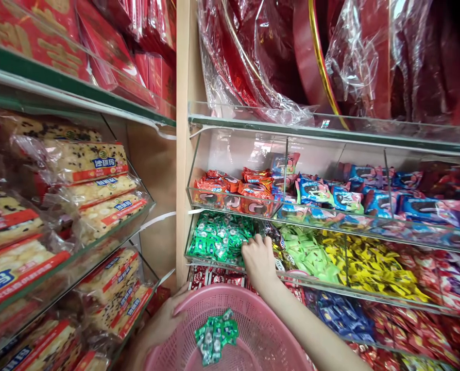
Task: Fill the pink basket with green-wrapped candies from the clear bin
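Observation:
My left hand [171,314] grips the left rim of a pink perforated basket [268,319], its thumb over the edge. Several green-wrapped candies [216,336] lie in the bottom of the basket. Beyond the basket, my right hand [258,257] reaches to the shelf, at the right edge of a bin of green candies [222,237]. Its fingers are curled down, and their tips are hidden behind the hand, so what they hold cannot be made out. Dark-wrapped candies [275,234] sit just right of the fingers.
Light green candies [307,252] and yellow candies [369,263] fill bins to the right. Glass shelf edges [330,135] run above and below the bins. Packaged pastries [94,159] stand on left shelves beside a wooden post [182,154]. Red wrapped items [253,56] fill the top.

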Demonstrator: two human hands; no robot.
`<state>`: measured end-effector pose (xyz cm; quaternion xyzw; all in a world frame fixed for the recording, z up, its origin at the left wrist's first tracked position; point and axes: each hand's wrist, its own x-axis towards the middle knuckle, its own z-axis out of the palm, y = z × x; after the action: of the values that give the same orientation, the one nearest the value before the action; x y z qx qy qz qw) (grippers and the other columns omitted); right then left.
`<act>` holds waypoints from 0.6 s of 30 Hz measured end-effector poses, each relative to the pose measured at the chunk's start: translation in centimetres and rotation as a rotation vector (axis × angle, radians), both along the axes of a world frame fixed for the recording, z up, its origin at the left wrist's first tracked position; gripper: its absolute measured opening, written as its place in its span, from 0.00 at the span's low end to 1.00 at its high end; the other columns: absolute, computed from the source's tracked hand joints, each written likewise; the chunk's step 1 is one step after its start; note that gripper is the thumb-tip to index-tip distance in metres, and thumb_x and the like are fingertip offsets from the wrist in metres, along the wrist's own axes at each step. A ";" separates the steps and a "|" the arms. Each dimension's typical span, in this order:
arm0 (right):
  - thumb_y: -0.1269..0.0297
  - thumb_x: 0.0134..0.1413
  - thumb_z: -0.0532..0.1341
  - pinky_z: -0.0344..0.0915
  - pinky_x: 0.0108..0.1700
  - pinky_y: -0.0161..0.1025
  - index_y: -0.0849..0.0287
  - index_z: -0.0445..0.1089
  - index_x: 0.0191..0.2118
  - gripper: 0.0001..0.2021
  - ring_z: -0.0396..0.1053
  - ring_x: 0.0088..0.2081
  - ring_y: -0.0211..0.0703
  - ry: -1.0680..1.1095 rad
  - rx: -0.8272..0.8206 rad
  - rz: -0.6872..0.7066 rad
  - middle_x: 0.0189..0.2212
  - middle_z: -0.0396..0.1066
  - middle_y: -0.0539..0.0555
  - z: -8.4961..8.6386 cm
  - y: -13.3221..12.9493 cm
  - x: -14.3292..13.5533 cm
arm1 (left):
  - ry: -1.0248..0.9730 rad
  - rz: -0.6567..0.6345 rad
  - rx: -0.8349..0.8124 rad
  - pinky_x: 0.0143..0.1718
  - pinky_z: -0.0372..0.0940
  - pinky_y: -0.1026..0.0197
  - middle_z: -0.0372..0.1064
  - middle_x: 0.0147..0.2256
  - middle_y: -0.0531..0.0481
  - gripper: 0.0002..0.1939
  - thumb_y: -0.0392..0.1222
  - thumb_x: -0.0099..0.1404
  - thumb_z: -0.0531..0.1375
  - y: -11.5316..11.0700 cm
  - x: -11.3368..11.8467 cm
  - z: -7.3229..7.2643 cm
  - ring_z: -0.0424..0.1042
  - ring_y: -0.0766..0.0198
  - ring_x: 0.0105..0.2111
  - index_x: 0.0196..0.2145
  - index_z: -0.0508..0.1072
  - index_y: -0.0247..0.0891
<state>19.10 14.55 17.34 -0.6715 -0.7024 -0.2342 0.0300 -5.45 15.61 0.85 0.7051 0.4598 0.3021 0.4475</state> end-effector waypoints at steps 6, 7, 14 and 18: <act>0.75 0.54 0.56 0.47 0.39 0.46 0.63 0.73 0.31 0.09 0.62 0.38 0.51 -0.005 0.042 0.021 0.30 0.72 0.61 0.0 0.1 0.6 | -0.001 0.010 0.009 0.64 0.39 0.51 0.49 0.63 0.51 0.30 0.31 0.54 0.57 -0.2 0.1 0.4 0.46 0.55 0.63 0.56 0.64 0.42; 0.75 0.54 0.56 0.48 0.39 0.46 0.63 0.73 0.31 0.08 0.62 0.38 0.51 0.000 0.059 0.025 0.29 0.72 0.61 0.0 0.2 0.8 | -0.003 0.014 0.005 0.64 0.38 0.51 0.49 0.63 0.51 0.30 0.31 0.54 0.57 -0.3 0.1 0.6 0.46 0.55 0.63 0.55 0.65 0.42; 0.75 0.56 0.53 0.50 0.35 0.40 0.61 0.68 0.31 0.08 0.62 0.33 0.46 0.194 0.279 0.116 0.27 0.69 0.56 0.9 -1.6 0.6 | -0.033 -0.001 0.002 0.64 0.38 0.49 0.49 0.63 0.50 0.29 0.31 0.54 0.57 -0.5 0.2 0.8 0.45 0.54 0.63 0.55 0.65 0.43; 0.66 0.61 0.50 0.55 0.36 0.36 0.58 0.67 0.34 0.09 0.64 0.33 0.41 0.727 0.295 0.413 0.30 0.69 0.52 -0.9 -3.9 -0.1 | -0.068 -0.015 -0.014 0.64 0.38 0.50 0.49 0.63 0.52 0.29 0.33 0.55 0.58 -0.3 0.1 0.2 0.43 0.55 0.64 0.55 0.64 0.44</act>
<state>19.00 10.64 16.41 -0.5442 -0.7248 -0.0699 0.4167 -5.40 15.32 1.07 0.6946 0.4414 0.3191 0.4701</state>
